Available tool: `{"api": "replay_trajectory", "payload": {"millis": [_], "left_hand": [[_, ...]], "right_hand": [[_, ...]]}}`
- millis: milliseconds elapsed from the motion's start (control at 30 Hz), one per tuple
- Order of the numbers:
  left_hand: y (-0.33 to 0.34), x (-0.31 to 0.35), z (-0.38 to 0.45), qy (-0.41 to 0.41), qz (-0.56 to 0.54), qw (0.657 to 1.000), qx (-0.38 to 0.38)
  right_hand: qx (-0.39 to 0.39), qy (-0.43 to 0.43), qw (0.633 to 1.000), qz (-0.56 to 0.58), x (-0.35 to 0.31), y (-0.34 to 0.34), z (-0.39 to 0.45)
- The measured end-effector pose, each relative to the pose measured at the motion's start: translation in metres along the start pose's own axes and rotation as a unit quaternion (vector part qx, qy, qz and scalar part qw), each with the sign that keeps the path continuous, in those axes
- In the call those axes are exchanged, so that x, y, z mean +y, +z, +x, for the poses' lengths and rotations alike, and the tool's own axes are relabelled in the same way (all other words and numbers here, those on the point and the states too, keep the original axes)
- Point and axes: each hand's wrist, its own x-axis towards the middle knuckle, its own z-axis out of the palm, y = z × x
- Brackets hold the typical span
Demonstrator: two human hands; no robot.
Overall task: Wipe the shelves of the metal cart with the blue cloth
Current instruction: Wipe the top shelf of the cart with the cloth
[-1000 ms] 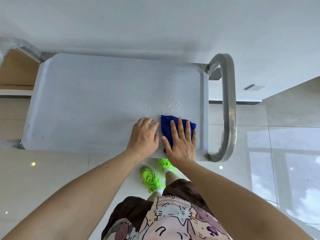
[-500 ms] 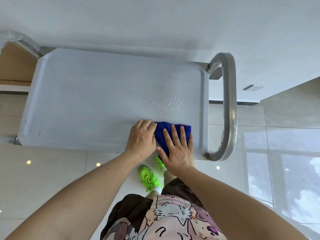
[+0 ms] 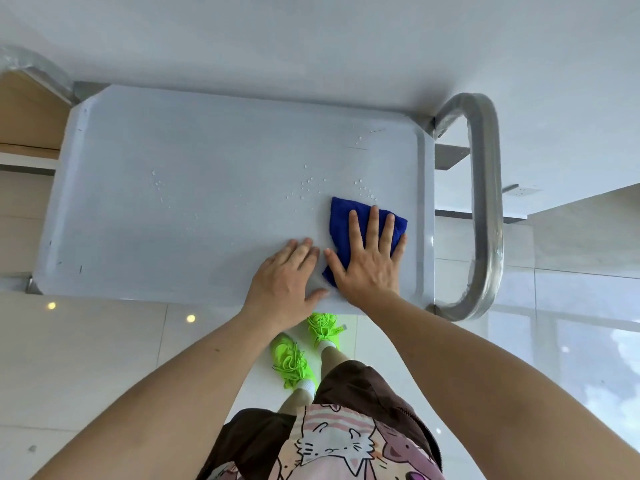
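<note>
Folded blue cloth (image 3: 349,223) flat on grey metal cart top shelf (image 3: 207,209), near tubular steel handle (image 3: 485,202). Right hand (image 3: 367,261) spread, pressing cloth. Left hand (image 3: 284,278) flat on shelf beside it, holding nothing. Water droplets (image 3: 304,188) beyond cloth unwiped; wiping looks barely begun, lower shelves hidden.

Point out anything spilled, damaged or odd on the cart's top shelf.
Clear water droplets are scattered over the grey metal top shelf, mostly just beyond the folded blue cloth under the flat right hand, with a smaller cluster further left. A few dark scuffs mark the left edge. Nothing else stands out.
</note>
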Motion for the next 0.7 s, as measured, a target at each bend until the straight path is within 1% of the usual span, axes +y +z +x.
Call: {"api": "replay_trajectory", "payload": {"millis": [300, 533, 700], "left_hand": [[0.003, 0.003, -0.003, 0.001, 0.028, 1.0, 0.006], [0.011, 0.0, -0.002, 0.011, 0.037, 0.999, 0.032], [0.014, 0.0, -0.004, 0.012, 0.031, 0.999, 0.04]], "right_hand": [[0.018, -0.021, 1.0, -0.007, 0.005, -0.011, 0.08], [0.028, -0.029, 0.999, -0.009, 0.002, -0.03, 0.161], [0.038, -0.025, 0.999, -0.005, -0.002, -0.036, 0.184]]}}
